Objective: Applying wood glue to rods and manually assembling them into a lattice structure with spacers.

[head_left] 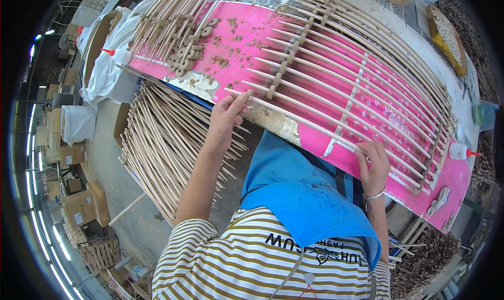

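A long, thin wooden rod point(304, 120) lies slantwise along the near edge of the pink-covered table point(320, 137). My left hand point(227, 116) pinches it close to its left end, thumb and fingers together. Further right, my right hand point(374, 166), with a bracelet at the wrist, grips the same rod between thumb and fingers. Beyond it, several similar rods run side by side across a wooden crossbar point(286, 63). A second crossbar point(431, 153) stands near their right ends.
Wooden discs point(184, 58) and more rods lie at the far left, among scattered brown bits. A red-tipped glue bottle point(458, 151) is at the right, another point(121, 55) at the left. Below the table's left side sits a large rod pile point(163, 147). A yellow-edged tray point(446, 40) stands far right.
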{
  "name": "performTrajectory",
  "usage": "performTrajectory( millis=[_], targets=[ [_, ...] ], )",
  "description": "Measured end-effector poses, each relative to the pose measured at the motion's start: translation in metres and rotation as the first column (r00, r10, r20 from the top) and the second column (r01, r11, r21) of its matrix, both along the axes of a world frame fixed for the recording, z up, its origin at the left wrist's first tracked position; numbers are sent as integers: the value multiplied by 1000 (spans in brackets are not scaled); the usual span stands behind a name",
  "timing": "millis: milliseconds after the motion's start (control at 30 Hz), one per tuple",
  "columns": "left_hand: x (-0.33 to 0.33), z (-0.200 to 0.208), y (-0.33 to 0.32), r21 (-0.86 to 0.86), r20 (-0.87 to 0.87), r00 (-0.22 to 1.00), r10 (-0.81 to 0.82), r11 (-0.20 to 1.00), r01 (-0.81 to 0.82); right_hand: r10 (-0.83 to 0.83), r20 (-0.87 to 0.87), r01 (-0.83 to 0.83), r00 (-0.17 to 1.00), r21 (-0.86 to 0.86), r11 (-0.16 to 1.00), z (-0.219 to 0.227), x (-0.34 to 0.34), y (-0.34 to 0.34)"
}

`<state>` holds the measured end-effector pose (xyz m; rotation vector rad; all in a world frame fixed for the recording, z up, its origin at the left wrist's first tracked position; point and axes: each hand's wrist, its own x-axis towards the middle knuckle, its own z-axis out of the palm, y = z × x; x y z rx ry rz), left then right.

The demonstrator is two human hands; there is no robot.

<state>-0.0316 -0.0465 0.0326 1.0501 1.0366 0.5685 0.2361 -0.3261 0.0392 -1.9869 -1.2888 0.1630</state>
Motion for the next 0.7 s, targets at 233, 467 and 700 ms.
performTrajectory(
  millis=[233, 467, 700],
  targets=[
    [2, -2, -5, 10, -20, 1000, -6, 1000, 6, -32, 42, 34, 999, -60, 998, -1, -2, -2],
    [5, -9, -11, 48, -46, 999, -30, 998, 32, -43, 65, 46, 997, -56, 997, -10, 1, -7],
    [-10, -4, -9, 567, -569, 822, 16, 731, 379, -44, 115, 48, 992, -38, 998, -18, 7, -14]
  ],
)
